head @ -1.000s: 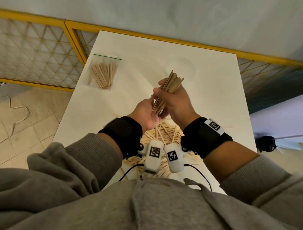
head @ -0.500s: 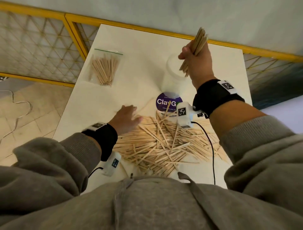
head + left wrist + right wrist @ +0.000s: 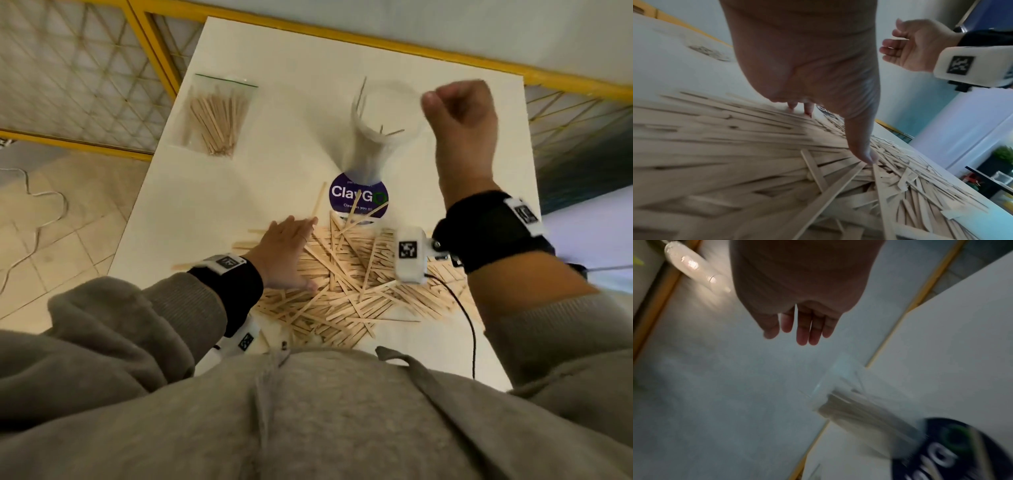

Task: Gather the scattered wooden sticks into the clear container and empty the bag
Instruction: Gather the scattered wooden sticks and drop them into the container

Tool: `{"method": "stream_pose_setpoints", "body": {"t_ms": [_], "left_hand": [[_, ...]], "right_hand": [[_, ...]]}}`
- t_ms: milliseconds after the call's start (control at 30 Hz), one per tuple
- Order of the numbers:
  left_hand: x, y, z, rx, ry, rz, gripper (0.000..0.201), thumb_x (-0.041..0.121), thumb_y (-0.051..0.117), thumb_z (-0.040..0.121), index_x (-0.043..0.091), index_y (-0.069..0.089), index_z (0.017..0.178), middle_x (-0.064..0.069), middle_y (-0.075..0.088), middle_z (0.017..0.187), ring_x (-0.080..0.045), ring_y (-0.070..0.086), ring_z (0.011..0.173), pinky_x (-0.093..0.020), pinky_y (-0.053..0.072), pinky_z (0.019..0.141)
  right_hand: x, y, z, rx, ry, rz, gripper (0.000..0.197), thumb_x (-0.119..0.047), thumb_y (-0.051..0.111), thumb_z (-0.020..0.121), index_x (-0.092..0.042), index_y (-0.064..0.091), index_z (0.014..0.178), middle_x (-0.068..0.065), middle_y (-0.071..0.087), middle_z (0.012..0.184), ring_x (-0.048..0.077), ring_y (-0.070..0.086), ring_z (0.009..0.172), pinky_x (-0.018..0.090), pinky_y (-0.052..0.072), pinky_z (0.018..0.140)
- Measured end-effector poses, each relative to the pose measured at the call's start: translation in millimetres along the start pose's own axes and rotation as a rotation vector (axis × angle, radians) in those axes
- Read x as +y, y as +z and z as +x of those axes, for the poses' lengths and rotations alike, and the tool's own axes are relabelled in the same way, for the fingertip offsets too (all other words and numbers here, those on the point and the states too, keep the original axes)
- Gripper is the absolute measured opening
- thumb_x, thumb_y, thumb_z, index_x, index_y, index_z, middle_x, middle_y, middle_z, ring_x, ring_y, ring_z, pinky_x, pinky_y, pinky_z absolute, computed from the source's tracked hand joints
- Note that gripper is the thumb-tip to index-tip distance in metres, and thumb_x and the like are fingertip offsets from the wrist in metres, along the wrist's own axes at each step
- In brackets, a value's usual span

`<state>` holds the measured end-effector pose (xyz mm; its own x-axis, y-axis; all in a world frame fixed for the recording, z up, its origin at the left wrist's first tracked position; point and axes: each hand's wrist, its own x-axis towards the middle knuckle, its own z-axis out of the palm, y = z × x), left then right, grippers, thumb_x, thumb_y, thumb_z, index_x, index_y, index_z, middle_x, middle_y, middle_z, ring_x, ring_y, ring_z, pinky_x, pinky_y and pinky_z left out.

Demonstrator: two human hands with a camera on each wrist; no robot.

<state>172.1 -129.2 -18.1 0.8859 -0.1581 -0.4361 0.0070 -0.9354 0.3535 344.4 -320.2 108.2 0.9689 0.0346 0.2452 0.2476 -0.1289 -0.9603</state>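
A big heap of wooden sticks covers the near half of the white table. My left hand lies flat on the heap's left side, fingers straight; the left wrist view shows its thumb touching the sticks. The clear container stands upright behind the heap with sticks inside. My right hand hangs in the air just right of the container's rim, its fingers loose and holding nothing. A clear zip bag of sticks lies at the far left.
A purple "ClayGo" label shows at the container's foot. A yellow-framed mesh railing runs behind and left of the table. A white cable lies on the tiled floor to the left. My wrist camera's black cable trails over the heap.
My right hand carried the bundle of sticks up to the container and let it go; the bundle now sits inside. My left hand dropped to the heap and flattened on it.
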Motion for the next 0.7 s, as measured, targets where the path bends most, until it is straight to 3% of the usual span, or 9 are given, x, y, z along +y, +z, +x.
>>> {"method": "stream_pose_setpoints", "body": {"t_ms": [67,100,167,233,300,367,467,567,700], "left_hand": [[4,0,5,0.010,0.038,0.034,0.125,0.069,0.068,0.063,0.018,-0.006,0.150,-0.007,0.006,0.159,-0.031,0.001,0.146,-0.049,0.002,0.119],[5,0,9,0.013,0.066,0.079,0.124,0.072,0.067,0.061,0.018,-0.001,0.150,-0.007,0.010,0.158,-0.032,0.006,0.146,-0.051,0.005,0.118],[8,-1,15,-0.013,0.115,0.213,0.123,0.077,0.064,0.058,0.016,0.008,0.149,-0.009,0.014,0.157,-0.032,0.009,0.145,-0.052,0.007,0.118],[12,-3,17,-0.046,0.130,0.335,0.122,0.080,0.061,0.057,0.016,0.012,0.150,-0.009,0.014,0.157,-0.032,0.007,0.145,-0.051,0.004,0.118],[17,-7,17,-0.010,0.131,0.395,0.116,0.077,0.062,0.059,0.015,0.022,0.147,-0.010,0.027,0.152,-0.032,0.018,0.142,-0.048,0.011,0.116],[20,-11,16,0.055,0.115,0.369,0.100,0.063,0.069,0.065,0.011,0.030,0.142,-0.012,0.042,0.140,-0.032,0.038,0.129,-0.043,0.028,0.109],[22,-14,13,0.102,0.016,0.235,0.080,0.033,0.064,0.081,0.007,0.024,0.144,-0.016,0.043,0.137,-0.033,0.046,0.120,-0.042,0.040,0.099],[21,-14,11,0.114,-0.064,0.191,0.071,0.028,0.056,0.086,0.005,0.023,0.145,-0.017,0.042,0.138,-0.035,0.045,0.121,-0.044,0.040,0.099],[19,-11,12,0.111,-0.130,0.180,0.053,0.024,0.053,0.089,0.005,0.037,0.135,-0.016,0.047,0.129,-0.034,0.047,0.114,-0.045,0.041,0.091]], "right_hand": [[17,-20,-26,0.003,0.068,-0.162,0.016,-0.032,0.069,0.075,-0.027,0.054,0.079,-0.008,0.059,0.080,0.004,0.054,0.075,0.021,0.045,0.076],[28,-27,-40,-0.121,0.124,-0.275,0.019,-0.036,0.071,0.074,-0.027,0.057,0.084,-0.007,0.061,0.087,0.005,0.055,0.082,0.022,0.044,0.080],[53,-37,-69,-0.563,0.163,-0.617,0.046,-0.043,0.077,0.071,-0.026,0.059,0.110,-0.002,0.058,0.118,0.010,0.051,0.109,0.029,0.041,0.097],[76,-36,-89,-1.013,0.002,-0.987,0.091,-0.053,0.080,0.063,-0.026,0.040,0.140,0.003,0.037,0.150,0.021,0.029,0.139,0.043,0.022,0.117],[86,-27,-100,-1.237,-0.146,-1.189,0.118,-0.060,0.079,0.058,-0.021,0.017,0.151,0.004,0.016,0.160,0.027,0.010,0.147,0.047,0.006,0.118],[87,-22,-100,-1.214,-0.172,-1.178,0.116,-0.056,0.081,0.058,-0.016,0.021,0.150,0.009,0.028,0.155,0.031,0.023,0.143,0.048,0.013,0.118],[87,-19,-98,-1.066,-0.192,-1.092,0.083,-0.033,0.078,0.068,-0.011,0.041,0.140,0.015,0.053,0.130,0.035,0.050,0.117,0.041,0.038,0.101],[89,-16,-98,-1.034,-0.168,-1.108,0.055,-0.013,0.066,0.075,-0.008,0.049,0.127,0.016,0.055,0.121,0.033,0.051,0.109,0.039,0.043,0.091],[92,-8,-97,-1.015,-0.137,-1.150,0.036,-0.012,0.059,0.081,-0.004,0.050,0.115,0.019,0.055,0.114,0.036,0.053,0.102,0.041,0.046,0.084]]}}
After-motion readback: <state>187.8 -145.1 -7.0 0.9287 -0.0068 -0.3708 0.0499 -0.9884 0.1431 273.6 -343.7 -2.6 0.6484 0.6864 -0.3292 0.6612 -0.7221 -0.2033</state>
